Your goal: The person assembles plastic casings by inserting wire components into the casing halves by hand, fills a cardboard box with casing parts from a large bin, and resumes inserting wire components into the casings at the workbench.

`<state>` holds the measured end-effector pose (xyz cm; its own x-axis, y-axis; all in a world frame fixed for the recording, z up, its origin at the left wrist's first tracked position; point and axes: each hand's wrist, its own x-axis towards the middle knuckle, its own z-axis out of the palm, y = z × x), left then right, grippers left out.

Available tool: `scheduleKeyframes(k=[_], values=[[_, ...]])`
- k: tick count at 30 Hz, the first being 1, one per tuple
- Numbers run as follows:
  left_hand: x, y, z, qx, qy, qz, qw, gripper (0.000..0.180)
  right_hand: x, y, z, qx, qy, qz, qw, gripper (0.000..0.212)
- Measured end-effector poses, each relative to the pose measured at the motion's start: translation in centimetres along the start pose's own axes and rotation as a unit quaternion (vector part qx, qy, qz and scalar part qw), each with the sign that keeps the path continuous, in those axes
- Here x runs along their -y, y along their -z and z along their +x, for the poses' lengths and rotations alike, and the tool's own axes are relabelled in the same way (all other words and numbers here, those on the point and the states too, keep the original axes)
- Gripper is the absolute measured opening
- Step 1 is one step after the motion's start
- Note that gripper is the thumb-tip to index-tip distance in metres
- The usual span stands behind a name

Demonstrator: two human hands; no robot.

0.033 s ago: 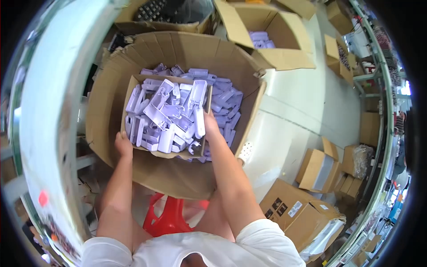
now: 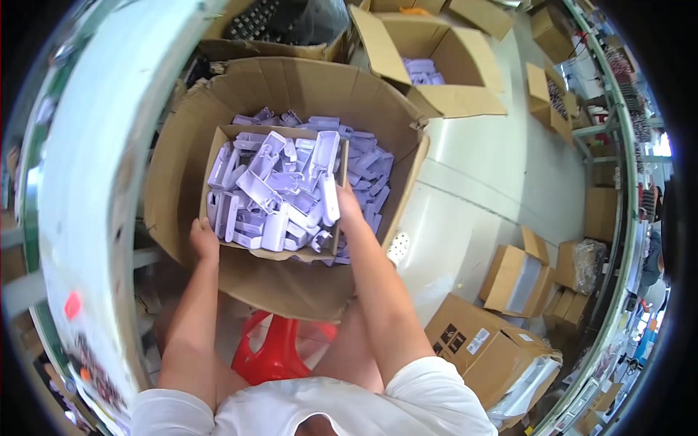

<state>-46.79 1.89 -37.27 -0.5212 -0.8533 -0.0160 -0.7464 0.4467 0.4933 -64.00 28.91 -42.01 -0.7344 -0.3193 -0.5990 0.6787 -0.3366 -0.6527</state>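
The large carton (image 2: 305,87) is surrounding the smaller box (image 2: 283,255). Your left hand (image 2: 204,238) and right hand (image 2: 350,207) are clamping fingers on its near-left corner and right wall. The lilac parts (image 2: 275,231) inside are keeping their arrangement; only your view is shifting slightly, suggesting a steady hold.

Both hands are on it: the left hand (image 2: 204,236) grips the lower left corner of a small, open brown cardboard box (image 2: 344,166), the right hand (image 2: 350,208) clasps its right side! Pale lilac plastic casings (image 2: 275,231) heap up inside, more lie behind and right, all within a big brown cardboard carton (image 2: 291,287). Below, a red plastic stool (image 2: 273,356)!
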Motion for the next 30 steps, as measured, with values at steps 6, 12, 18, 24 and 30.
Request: scheduleKeyframes(k=[6, 12, 18, 24, 30], values=[[-6.5, 15.1, -11.7, 0.077, -0.058, -0.088, 0.991, 0.029, 10.4, 2.9, -14.4, 0.051, 0.094, -0.161, 0.981, 0.046], [-6.3, 29.2, -19.5, 0.111, -0.155, -0.138, 0.972, 0.025, 15.9, -0.4, -32.8, -0.003, 0.077, -0.209, 0.975, 0.051], [-2.0, 37.9, -23.2, 0.074, -0.295, -0.146, 0.941, 0.022, 15.6, -11.2, -42.7, -0.041, 0.089, -0.362, 0.927, 0.059], [4.2, 48.0, -28.4, 0.011, -0.255, -0.111, 0.961, 0.019, 12.9, -10.7, -48.7, 0.152, 0.091, -0.389, 0.904, 0.06], [9.2, 56.4, -34.1, -0.13, -0.131, -0.129, 0.974, 0.016, 11.0, -24.4, -51.9, 0.27, 0.048, -0.376, 0.885, 0.06]])
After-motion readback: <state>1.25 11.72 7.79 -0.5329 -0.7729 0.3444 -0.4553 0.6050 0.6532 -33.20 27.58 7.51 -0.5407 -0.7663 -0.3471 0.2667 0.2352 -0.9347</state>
